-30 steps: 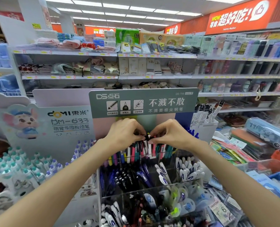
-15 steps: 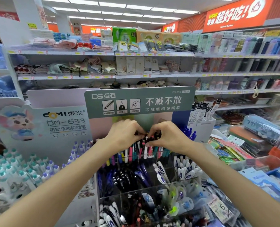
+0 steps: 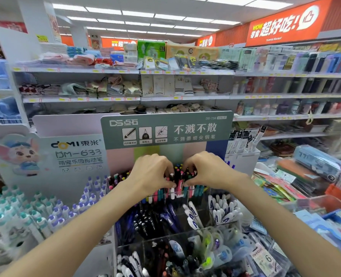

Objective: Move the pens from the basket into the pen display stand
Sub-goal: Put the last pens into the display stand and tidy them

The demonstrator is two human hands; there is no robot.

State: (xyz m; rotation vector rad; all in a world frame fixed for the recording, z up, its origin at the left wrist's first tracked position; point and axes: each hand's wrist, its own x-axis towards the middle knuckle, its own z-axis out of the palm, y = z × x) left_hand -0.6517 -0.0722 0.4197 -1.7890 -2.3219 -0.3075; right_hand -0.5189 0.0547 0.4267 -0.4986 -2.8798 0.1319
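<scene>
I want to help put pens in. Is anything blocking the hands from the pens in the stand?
No. The left hand and right hand already pinch the pens standing in the stand's top row.

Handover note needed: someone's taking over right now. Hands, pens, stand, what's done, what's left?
Left hand: fingers curled on the pens in the stand's top row.
Right hand: same, pinching the bunch from the other side.
Pen display stand: top row holds many coloured pens upright; lower clear bins are stocked too.
Basket: not in view.
Done: a bunch is in the top row.
Left: seat it, let go, check the basket for more.
</scene>
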